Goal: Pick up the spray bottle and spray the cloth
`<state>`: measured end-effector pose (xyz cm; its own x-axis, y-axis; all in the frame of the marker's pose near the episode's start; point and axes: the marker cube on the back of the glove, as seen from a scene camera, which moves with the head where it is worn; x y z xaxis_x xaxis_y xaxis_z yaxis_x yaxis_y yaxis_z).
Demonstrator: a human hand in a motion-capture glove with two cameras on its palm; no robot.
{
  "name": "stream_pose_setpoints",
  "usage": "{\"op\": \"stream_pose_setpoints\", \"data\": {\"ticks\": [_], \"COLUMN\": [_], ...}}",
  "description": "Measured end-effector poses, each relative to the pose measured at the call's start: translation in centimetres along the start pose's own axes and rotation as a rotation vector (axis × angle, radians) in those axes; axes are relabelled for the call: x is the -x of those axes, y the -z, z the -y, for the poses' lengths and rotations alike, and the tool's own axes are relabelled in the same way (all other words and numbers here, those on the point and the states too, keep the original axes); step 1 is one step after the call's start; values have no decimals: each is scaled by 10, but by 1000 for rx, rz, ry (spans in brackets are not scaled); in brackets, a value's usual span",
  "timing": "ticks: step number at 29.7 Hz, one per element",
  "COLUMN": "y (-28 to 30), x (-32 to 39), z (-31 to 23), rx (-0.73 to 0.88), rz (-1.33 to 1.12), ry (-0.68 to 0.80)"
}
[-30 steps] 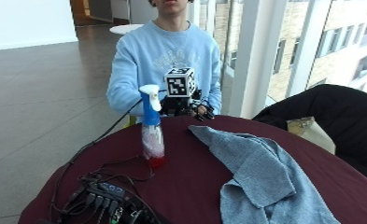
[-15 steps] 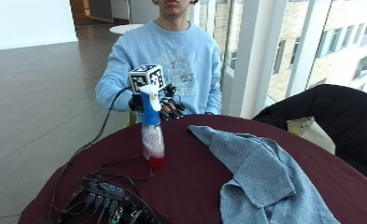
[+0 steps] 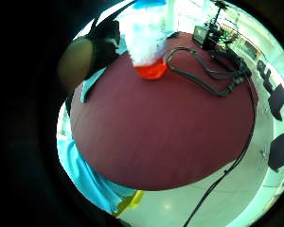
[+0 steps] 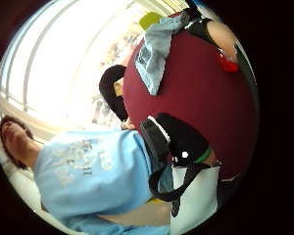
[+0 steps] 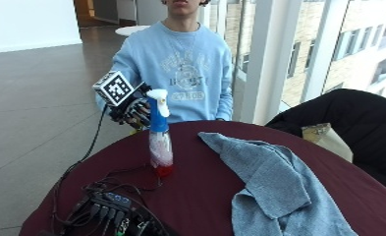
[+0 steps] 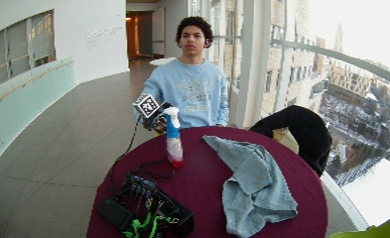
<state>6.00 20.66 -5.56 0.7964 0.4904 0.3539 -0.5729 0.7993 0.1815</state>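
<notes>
On the maroon round table [image 5: 206,187] the spray bottle [image 5: 160,142] stands upright, grey cloth [image 5: 271,182] lying near it. Gloved right hand [image 5: 132,109] hovers just behind the blue neck, fingers relaxed, holding nothing. Best: wrap neck under trigger head, nozzle toward cloth.

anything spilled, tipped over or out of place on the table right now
Nothing stands out. The spray bottle stands upright on the table, with no spill visible around it. The cloth lies rumpled beside it, apart from the bottle. The gloved right hand is behind the bottle's top, not yet gripping it.
</notes>
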Motion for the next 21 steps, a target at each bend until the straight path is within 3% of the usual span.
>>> {"op": "stream_pose_setpoints", "data": {"ticks": [14, 21], "y": [18, 12], "x": [-40, -52], "z": [46, 75], "rx": [-197, -144], "rz": [377, 463], "ry": [-154, -234]}}
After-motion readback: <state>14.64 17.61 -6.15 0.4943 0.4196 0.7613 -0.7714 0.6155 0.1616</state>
